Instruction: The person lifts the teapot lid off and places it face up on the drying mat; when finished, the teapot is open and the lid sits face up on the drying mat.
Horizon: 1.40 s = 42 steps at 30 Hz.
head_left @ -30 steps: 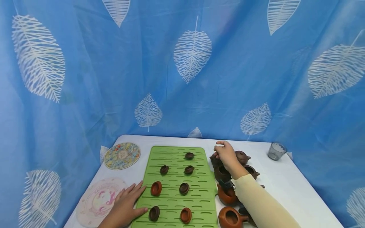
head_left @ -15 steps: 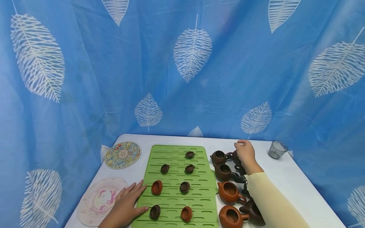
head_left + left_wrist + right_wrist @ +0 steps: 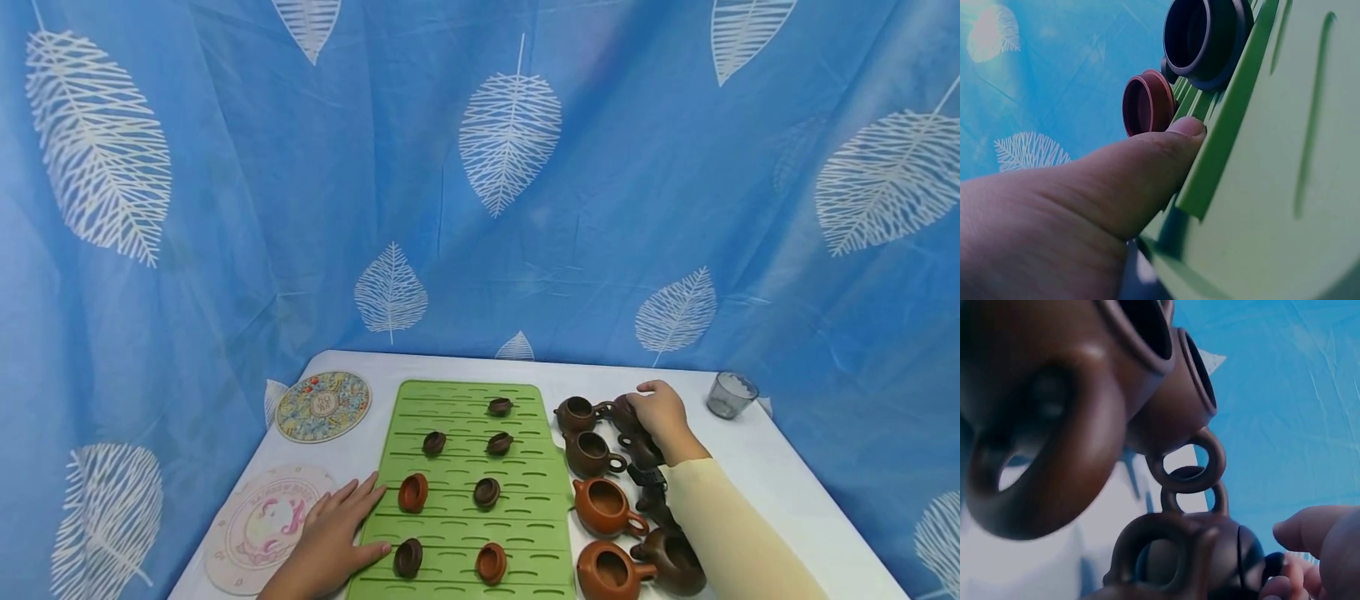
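Note:
My left hand (image 3: 330, 537) rests with spread fingers along the left edge of a green slatted mat (image 3: 450, 408). In the left wrist view, its thumb (image 3: 1175, 140) lies on the mat's edge near a dark teapot lid (image 3: 1200, 44) and a reddish lid (image 3: 1147, 103). My right hand (image 3: 662, 414) is over a small dark brown teapot (image 3: 1216, 550) at the back right. That teapot has its lid on. Fingers of the right hand are at the lid's round knob (image 3: 1274, 564), while the thumb is held apart from it.
Several lids lie upturned on the mat. Right of it stand lidless teapots, two orange (image 3: 603, 506) and several dark brown (image 3: 588, 452), set close together. A glass cup (image 3: 730, 395) stands far right. A patterned coaster (image 3: 322, 407) and a pink-and-white round mat (image 3: 258, 529) lie left.
My right hand has moved rightward from above the back-left teapots, then lowered to the lidded teapot. Two teapots it covered are in view. My left hand has stayed put.

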Available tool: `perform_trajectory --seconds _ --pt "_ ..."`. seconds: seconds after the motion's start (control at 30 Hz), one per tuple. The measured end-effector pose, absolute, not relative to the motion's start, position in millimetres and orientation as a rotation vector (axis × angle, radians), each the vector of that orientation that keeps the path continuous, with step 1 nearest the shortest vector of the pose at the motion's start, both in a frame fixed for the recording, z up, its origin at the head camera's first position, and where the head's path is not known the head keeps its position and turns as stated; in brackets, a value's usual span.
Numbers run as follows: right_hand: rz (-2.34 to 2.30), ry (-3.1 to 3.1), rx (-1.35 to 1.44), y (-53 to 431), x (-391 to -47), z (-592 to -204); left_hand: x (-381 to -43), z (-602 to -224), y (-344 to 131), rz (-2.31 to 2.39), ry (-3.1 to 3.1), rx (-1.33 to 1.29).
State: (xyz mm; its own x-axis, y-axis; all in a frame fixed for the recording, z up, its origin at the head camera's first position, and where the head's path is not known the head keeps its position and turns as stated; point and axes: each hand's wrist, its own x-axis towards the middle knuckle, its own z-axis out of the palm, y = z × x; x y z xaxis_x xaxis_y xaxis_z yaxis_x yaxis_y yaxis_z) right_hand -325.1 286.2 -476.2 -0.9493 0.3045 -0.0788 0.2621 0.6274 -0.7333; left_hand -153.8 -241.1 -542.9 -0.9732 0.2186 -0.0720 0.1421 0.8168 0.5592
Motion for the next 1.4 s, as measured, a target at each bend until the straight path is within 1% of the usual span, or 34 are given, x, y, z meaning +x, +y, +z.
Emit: perform_trajectory --seconds 0.47,0.83,1.1,1.27,1.4 --pt "1.221 -2.81 -0.572 297.2 -323.5 -485.9 -154.5 -547.4 -241.1 0.859 2.873 0.301" --pt "1.258 -2.831 -0.472 304.1 -322.5 -478.1 -155.5 -542.8 -239.1 0.88 2.871 0.313" --pt "1.549 -2.685 -0.409 307.0 -321.2 -480.1 -153.4 -544.2 -239.8 0.862 2.885 0.286" --pt "1.725 -2.599 -0.427 308.5 -320.8 -477.9 -154.6 -544.3 -240.6 0.859 2.891 0.297" --pt "2.067 -2.443 -0.477 310.3 -319.4 -478.9 -153.7 -544.7 -240.3 0.856 2.886 0.295"
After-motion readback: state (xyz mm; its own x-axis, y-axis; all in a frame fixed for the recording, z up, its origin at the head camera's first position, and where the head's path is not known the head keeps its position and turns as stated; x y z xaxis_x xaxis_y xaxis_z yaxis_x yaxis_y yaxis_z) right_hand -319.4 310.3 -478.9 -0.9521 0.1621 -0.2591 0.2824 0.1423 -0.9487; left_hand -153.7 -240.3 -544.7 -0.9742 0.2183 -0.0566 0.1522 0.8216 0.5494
